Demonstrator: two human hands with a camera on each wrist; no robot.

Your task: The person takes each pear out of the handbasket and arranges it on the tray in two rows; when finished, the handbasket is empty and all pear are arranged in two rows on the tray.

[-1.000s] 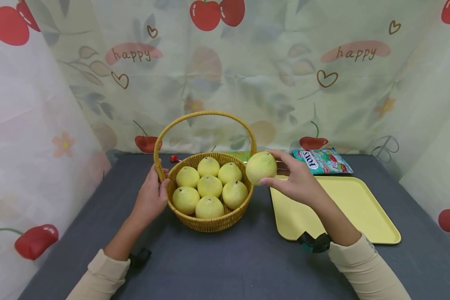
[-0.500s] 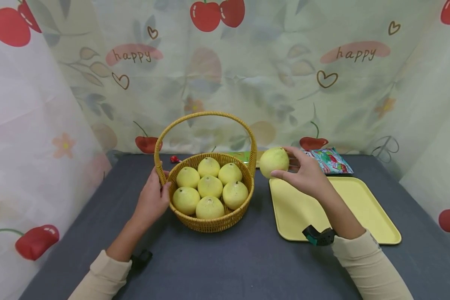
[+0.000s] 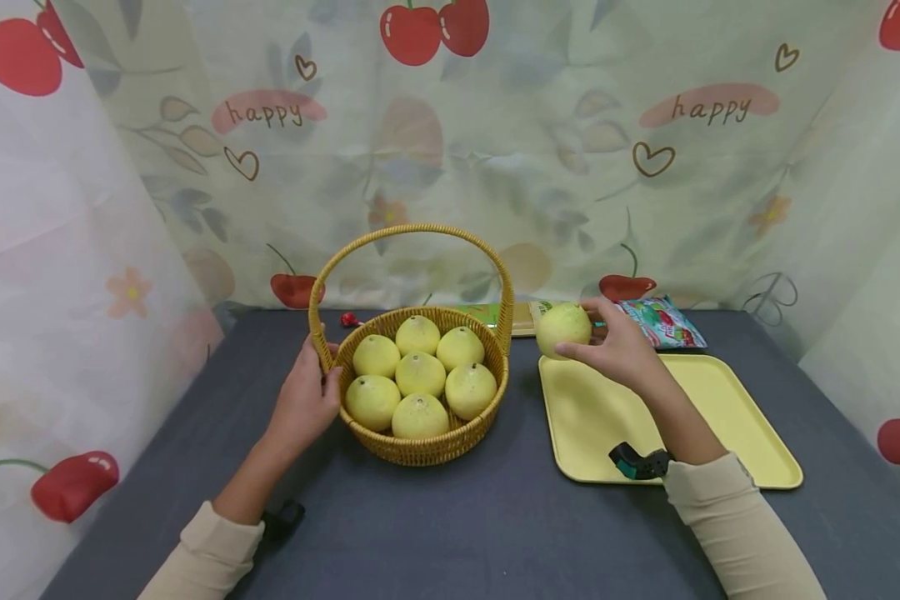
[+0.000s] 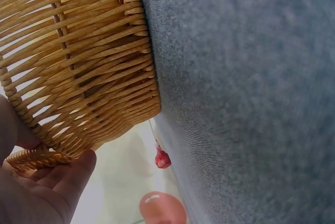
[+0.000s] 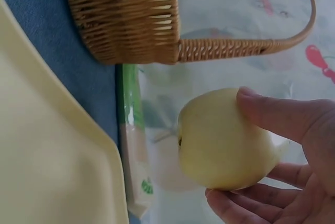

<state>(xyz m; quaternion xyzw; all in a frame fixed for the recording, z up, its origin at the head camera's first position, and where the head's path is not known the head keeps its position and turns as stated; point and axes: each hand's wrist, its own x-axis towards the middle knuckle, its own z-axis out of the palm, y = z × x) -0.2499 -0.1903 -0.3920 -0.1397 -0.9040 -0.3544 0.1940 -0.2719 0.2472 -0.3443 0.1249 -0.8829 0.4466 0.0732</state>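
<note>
A wicker basket (image 3: 420, 450) with a tall arched handle stands mid-table, holding several round pale-yellow pears (image 3: 419, 372). My left hand (image 3: 305, 398) grips the foot of the handle at the basket's left rim; in the left wrist view, the thumb and fingers (image 4: 78, 177) close round the woven edge. Right of the basket, my right hand (image 3: 618, 346) holds one more pear (image 3: 561, 331) between thumb and fingers. That pear is raised above the far left corner of a yellow tray (image 3: 592, 425). The right wrist view shows the same pear (image 5: 225, 140) apart from the basket.
Behind the tray lies a teal candy bag (image 3: 663, 323), partly covered by my right hand. A flat green-and-tan packet (image 3: 523, 318) lies along the back edge, partly behind the basket. A small red object (image 3: 349, 319) sits at the back left. Printed curtains surround the grey table.
My right hand has carried the pear rightward, from beside the basket's rim to above the tray's far left corner. The left hand and basket have stayed almost still.
</note>
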